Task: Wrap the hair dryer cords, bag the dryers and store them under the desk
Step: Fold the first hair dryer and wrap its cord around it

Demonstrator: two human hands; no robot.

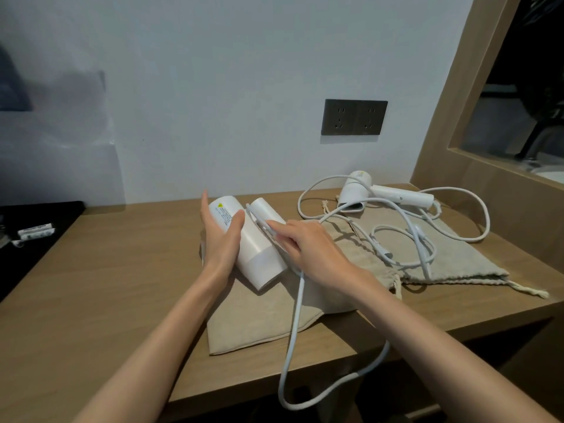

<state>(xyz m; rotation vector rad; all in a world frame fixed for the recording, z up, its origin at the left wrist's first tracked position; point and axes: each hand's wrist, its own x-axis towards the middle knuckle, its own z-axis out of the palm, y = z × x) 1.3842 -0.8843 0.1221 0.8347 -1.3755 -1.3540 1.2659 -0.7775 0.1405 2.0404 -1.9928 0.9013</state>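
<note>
We steady a dryer [253, 245] lying on a bag [262, 325], barrel pointing away.
Our left hand [219, 239] lies flat against its left side; our right hand [308, 248], at its right, seems to pinch the cord [294, 315].

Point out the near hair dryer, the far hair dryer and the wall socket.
near hair dryer [258, 257]: head view, barrel
far hair dryer [351, 190]: head view, body
wall socket [354, 117]: head view, plate middle

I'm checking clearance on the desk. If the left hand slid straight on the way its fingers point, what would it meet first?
Probably the white wall behind the desk: the left hand points away along the near hair dryer, with only bare desk ahead. Depth is unclear.
</note>
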